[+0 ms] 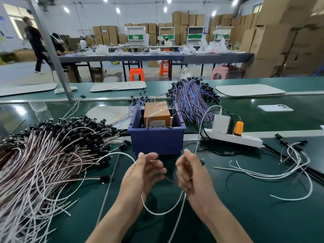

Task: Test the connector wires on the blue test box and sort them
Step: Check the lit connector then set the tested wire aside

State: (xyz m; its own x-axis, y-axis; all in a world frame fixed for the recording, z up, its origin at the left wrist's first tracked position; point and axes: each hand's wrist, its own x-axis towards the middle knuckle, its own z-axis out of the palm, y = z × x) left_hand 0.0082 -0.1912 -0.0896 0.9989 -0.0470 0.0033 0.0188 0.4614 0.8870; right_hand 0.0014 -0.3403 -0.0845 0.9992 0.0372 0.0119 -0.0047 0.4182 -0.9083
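Note:
The blue test box (156,141) stands at the middle of the green bench, with an orange unit (157,112) and two brass pins inside. Just in front of it, my left hand (142,174) and my right hand (192,174) each hold a part of a white connector wire (161,212) with curled fingers; the wire loops down between them. A small black connector (203,162) shows beside my right hand. A big pile of white wires with black connectors (52,151) lies to the left. A few white wires (284,172) lie to the right.
A white power strip (233,137) with an orange plug (238,128) sits right of the box. Blue and red wires (191,99) are heaped behind it. A phone (275,108) lies far right. Tables, cartons and people fill the hall beyond.

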